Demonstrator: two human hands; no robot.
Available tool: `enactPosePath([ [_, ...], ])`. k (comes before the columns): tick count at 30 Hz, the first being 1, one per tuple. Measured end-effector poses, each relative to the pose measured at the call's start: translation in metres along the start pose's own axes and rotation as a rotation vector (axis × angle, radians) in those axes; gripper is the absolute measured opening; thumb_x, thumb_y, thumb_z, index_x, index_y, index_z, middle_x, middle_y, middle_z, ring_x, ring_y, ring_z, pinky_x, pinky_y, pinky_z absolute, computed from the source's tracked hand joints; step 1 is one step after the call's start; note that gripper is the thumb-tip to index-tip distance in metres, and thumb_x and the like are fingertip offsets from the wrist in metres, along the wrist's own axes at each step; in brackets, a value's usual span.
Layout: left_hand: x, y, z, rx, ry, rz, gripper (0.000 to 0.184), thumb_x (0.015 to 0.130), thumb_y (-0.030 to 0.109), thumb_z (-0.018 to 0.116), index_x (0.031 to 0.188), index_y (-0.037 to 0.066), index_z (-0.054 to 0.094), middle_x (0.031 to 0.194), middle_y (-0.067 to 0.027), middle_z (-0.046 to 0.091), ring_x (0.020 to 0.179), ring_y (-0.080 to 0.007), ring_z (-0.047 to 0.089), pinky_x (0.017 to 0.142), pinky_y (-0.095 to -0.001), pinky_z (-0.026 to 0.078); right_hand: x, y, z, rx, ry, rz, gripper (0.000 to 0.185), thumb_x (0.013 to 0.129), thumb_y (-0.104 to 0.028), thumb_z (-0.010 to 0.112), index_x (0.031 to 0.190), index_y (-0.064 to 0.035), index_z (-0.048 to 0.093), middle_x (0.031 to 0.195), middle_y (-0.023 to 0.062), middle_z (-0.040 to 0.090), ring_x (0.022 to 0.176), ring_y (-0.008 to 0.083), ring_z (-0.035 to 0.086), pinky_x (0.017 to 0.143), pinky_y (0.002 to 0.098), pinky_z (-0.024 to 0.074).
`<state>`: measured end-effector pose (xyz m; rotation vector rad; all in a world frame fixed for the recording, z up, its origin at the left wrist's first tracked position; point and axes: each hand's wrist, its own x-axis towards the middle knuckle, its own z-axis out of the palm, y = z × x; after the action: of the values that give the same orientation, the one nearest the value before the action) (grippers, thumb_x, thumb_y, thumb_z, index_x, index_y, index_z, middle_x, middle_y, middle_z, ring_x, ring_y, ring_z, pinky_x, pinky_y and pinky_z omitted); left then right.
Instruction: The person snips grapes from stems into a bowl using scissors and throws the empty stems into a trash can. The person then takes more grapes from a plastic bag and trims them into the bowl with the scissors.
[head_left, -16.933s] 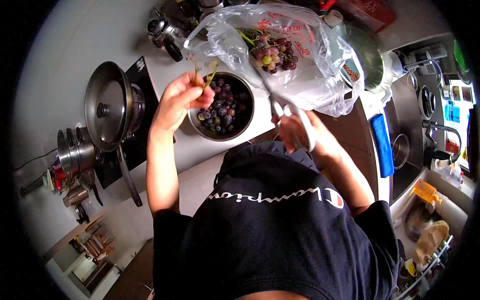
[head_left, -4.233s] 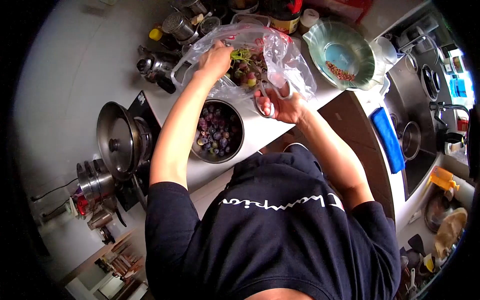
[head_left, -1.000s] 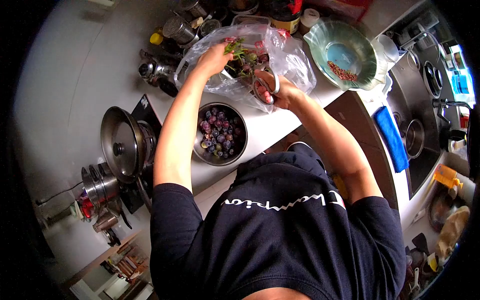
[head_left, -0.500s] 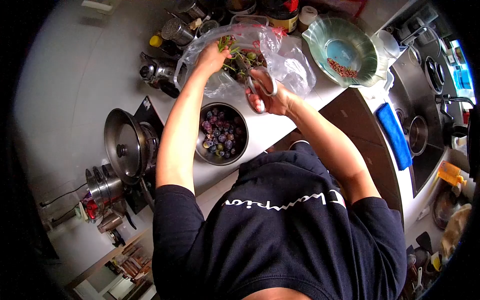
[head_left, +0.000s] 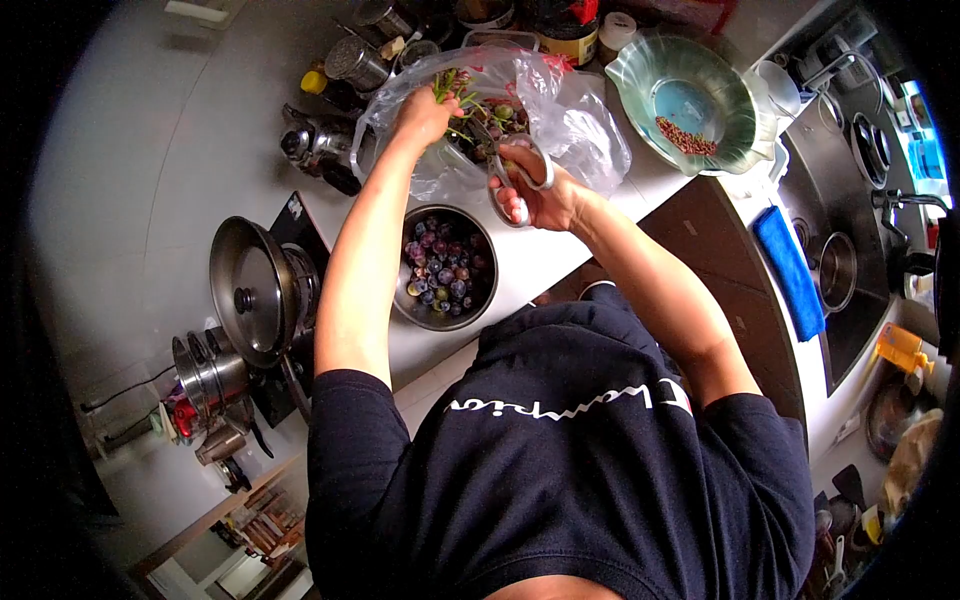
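Over the open plastic bag point(head_left: 580, 120), my left hand point(head_left: 425, 115) pinches green grape stems point(head_left: 452, 88). My right hand point(head_left: 540, 190) has its fingers in the grey handles of the scissors point(head_left: 546, 165), whose blades point up and left towards the stems. Inside the bag lie grapes point(head_left: 505, 112), partly hidden by the scissors and the plastic. Just below my left hand stands a metal bowl point(head_left: 483, 300) with loose dark grapes point(head_left: 440, 268) in it.
A green glass bowl point(head_left: 735, 95) with small reddish bits stands to the right of the bag. Jars and a kettle point(head_left: 315, 140) are behind and left. A lidded pan point(head_left: 250, 290) sits on the stove. A blue cloth point(head_left: 788, 270) hangs by the sink.
Compared with a second ago, the scissors have shifted slightly left and down, and my left hand's stems show higher and nearer the bag's left side. Over the last half second, hardly anything has moved.
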<state>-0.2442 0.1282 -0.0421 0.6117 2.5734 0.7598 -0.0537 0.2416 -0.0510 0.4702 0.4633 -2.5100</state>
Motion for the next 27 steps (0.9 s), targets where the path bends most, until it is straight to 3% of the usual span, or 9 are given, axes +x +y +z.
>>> enactPosePath([
  [10,-0.002,0.003,0.000,-0.084,-0.010,-0.065,0.017,0.079,0.020,0.056,0.087,0.004,0.056,0.077,-0.0072,0.065,0.075,-0.0186,0.061,0.071,-0.0311,0.043,0.008,-0.002,0.004,-0.014,0.019,-0.007,0.045,0.080,-0.045,0.051,0.076,-0.0005,0.046,0.050,0.0024,0.041,0.043,0.0138,0.042,0.039,0.0223,0.0371],
  [17,0.003,-0.006,0.002,0.008,-0.019,-0.028,0.019,0.080,0.021,0.055,0.088,0.004,0.056,0.079,-0.0062,0.065,0.081,-0.0205,0.061,0.072,-0.0319,0.043,0.023,-0.006,-0.005,-0.065,0.080,-0.078,0.037,0.085,-0.035,0.049,0.076,0.0005,0.046,0.044,0.0051,0.044,0.035,0.0175,0.044,0.036,0.0267,0.0352],
  [20,0.001,0.001,-0.003,0.018,-0.005,-0.022,0.020,0.080,0.022,0.055,0.089,0.005,0.056,0.080,-0.0055,0.065,0.081,-0.0206,0.060,0.073,-0.0318,0.043,0.026,-0.005,-0.007,-0.245,0.108,-0.167,0.035,0.085,-0.034,0.050,0.075,0.0000,0.046,0.044,0.0042,0.043,0.034,0.0157,0.043,0.035,0.0261,0.0341],
  [23,-0.004,0.006,-0.009,0.058,0.015,-0.031,0.021,0.080,0.021,0.055,0.091,0.004,0.055,0.080,-0.0058,0.065,0.082,-0.0203,0.060,0.073,-0.0315,0.043,0.012,-0.002,0.000,-0.184,0.037,-0.119,0.036,0.083,-0.035,0.052,0.074,-0.0008,0.046,0.045,0.0032,0.042,0.035,0.0141,0.042,0.034,0.0253,0.0336],
  [25,-0.005,0.006,-0.010,0.072,0.034,-0.036,0.021,0.080,0.021,0.055,0.092,0.003,0.055,0.080,-0.0064,0.065,0.082,-0.0199,0.060,0.074,-0.0313,0.043,-0.002,-0.001,0.011,-0.110,0.149,-0.067,0.042,0.080,-0.042,0.055,0.076,-0.0007,0.049,0.049,0.0010,0.042,0.038,0.0115,0.040,0.034,0.0209,0.0324],
  [27,-0.006,0.005,-0.010,-0.026,0.054,-0.083,0.021,0.080,0.018,0.056,0.091,0.000,0.053,0.079,-0.0079,0.065,0.080,-0.0184,0.061,0.073,-0.0309,0.043,-0.001,0.000,0.000,-0.035,0.091,0.016,0.048,0.077,-0.048,0.055,0.077,-0.0005,0.050,0.053,0.0016,0.042,0.042,0.0124,0.043,0.038,0.0211,0.0366],
])
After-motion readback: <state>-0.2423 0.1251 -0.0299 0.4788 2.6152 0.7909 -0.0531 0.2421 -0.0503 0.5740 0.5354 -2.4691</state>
